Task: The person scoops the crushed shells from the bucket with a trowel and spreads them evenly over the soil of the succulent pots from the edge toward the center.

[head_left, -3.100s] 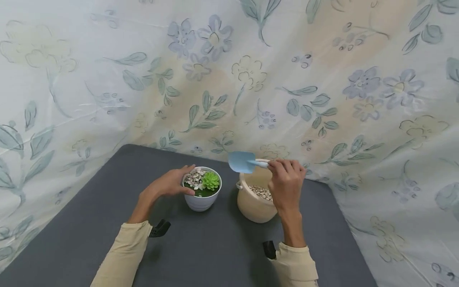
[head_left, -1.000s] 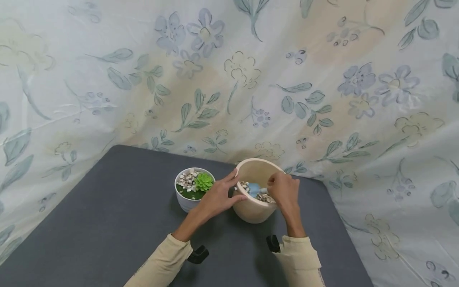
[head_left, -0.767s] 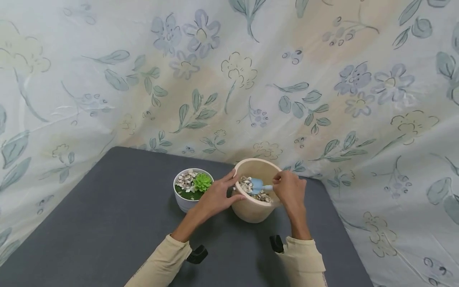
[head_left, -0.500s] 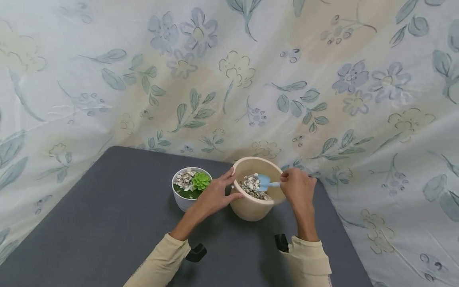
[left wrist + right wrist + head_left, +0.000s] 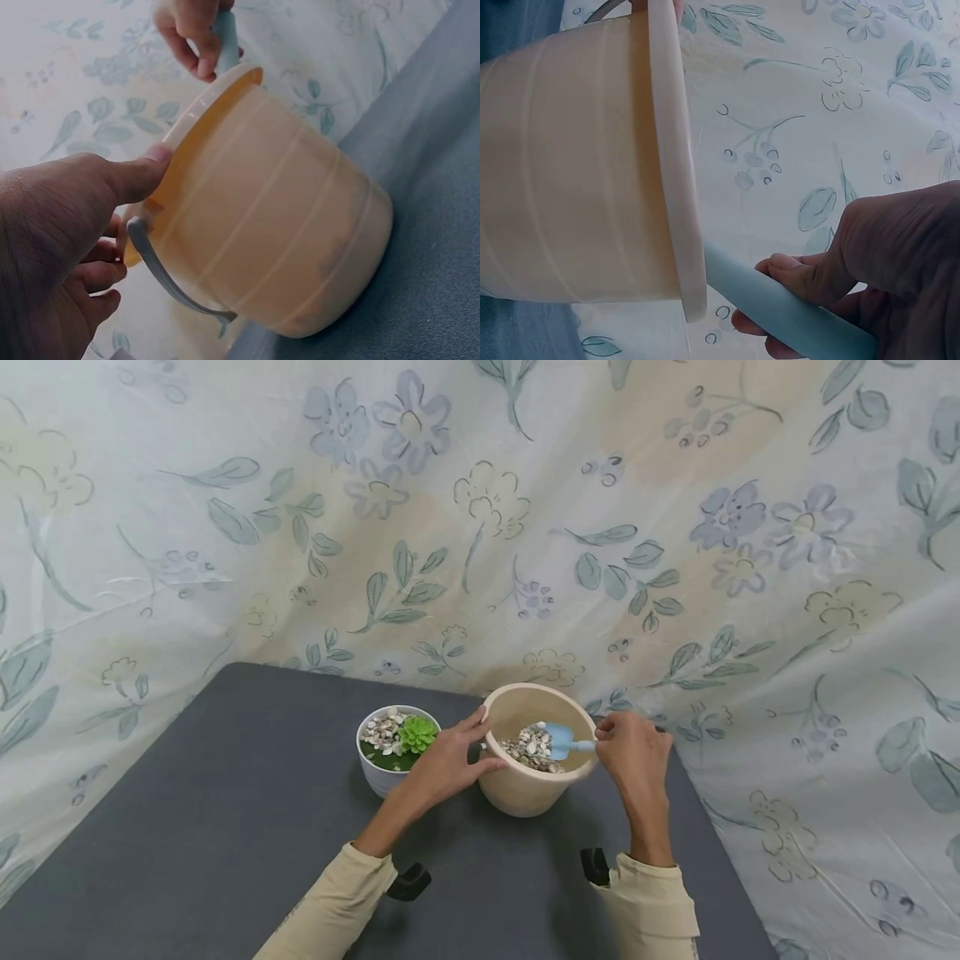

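Observation:
A beige bucket with pebbles inside stands tilted on the dark grey table. My left hand grips the bucket's left rim, thumb outside and fingers over the edge. In the left wrist view the thumb presses the bucket wall beside its grey bail handle. My right hand holds a light blue scoop by the handle, its blade over the pebbles inside the bucket. The right wrist view shows the scoop handle crossing the bucket rim.
A white pot with a green succulent and pebbles stands just left of the bucket, close to my left wrist. A flowered cloth hangs close behind and to the right of the table. The table's front and left parts are bare.
My left hand left the white pot and took the bucket's rim. The scoop went down into the bucket, then drew right and up through the pebbles. The bucket tilted a little.

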`<state>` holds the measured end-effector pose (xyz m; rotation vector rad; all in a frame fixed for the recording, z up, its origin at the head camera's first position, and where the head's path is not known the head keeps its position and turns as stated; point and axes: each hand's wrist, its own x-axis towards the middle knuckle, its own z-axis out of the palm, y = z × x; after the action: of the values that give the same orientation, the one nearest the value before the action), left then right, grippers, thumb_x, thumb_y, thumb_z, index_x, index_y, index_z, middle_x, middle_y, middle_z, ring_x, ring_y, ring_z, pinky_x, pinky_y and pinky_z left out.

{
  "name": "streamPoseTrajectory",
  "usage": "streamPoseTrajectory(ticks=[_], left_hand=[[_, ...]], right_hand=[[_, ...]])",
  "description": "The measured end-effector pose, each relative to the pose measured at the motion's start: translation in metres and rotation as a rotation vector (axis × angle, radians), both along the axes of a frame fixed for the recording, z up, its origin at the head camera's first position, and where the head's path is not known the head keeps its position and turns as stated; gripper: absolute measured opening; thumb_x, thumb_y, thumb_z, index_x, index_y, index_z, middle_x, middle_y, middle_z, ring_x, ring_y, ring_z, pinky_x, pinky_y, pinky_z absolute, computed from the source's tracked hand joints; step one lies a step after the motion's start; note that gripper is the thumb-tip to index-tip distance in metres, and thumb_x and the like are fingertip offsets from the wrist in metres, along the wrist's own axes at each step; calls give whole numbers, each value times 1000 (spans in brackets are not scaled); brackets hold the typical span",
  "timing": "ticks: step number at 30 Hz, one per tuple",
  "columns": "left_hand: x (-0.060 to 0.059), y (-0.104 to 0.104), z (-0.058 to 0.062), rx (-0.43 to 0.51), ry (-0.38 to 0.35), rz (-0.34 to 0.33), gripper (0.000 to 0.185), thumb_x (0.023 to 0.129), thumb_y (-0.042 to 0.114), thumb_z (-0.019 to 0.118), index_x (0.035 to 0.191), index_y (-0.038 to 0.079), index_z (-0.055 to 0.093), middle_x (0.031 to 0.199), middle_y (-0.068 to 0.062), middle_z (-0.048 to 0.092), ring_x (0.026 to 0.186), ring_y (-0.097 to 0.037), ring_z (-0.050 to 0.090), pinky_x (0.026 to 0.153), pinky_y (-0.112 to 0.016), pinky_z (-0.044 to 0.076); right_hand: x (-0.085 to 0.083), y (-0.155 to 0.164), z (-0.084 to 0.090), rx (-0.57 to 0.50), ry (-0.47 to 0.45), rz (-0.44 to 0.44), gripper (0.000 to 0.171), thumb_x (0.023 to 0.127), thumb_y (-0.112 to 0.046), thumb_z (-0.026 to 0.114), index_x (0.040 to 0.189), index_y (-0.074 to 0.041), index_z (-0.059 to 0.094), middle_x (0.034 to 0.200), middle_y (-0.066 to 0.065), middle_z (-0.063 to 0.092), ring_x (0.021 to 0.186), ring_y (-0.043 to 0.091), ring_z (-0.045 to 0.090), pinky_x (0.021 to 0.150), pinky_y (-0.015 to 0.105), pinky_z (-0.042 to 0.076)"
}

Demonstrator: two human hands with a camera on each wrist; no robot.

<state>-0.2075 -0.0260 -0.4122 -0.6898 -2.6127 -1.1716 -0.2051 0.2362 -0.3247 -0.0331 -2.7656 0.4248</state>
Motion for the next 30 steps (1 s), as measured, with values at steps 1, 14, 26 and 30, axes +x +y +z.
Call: streamPoseTrajectory(ticks=[1, 14, 26, 30], left_hand=[[0, 0, 0, -1, 2, -1, 78, 93, 43, 78, 155, 5, 48, 169, -17, 35, 149, -37, 47, 114, -50, 51], [0, -7, 5, -25, -19, -23, 78, 95, 43, 76, 157, 5, 47, 171, -15, 33, 152, -38, 45, 117, -53, 48], [3, -35, 15, -10, -21, 67, 74, 96, 42, 76, 156, 8, 50, 171, -16, 34, 143, -42, 54, 114, -58, 48], [4, -43, 17, -31, -7, 68, 73, 96, 43, 75, 156, 8, 50, 170, -18, 34, 140, -44, 56, 114, -58, 49]], right_hand=[[0, 0, 0, -5, 2, 1, 12, 94, -7, 71, 96, -1, 82, 95, 20, 80, 85, 43, 70, 90, 70, 43], [4, 1, 9, -129, -45, 30, 18, 98, -11, 69, 104, 1, 81, 100, 21, 80, 96, 42, 70, 95, 67, 39], [6, -1, 20, -218, -86, 46, 20, 101, -15, 68, 108, 0, 79, 98, 21, 80, 89, 36, 71, 96, 60, 42], [5, -4, 25, -212, -79, 71, 20, 101, -16, 68, 106, 0, 79, 91, 20, 79, 77, 29, 66, 79, 46, 45]])
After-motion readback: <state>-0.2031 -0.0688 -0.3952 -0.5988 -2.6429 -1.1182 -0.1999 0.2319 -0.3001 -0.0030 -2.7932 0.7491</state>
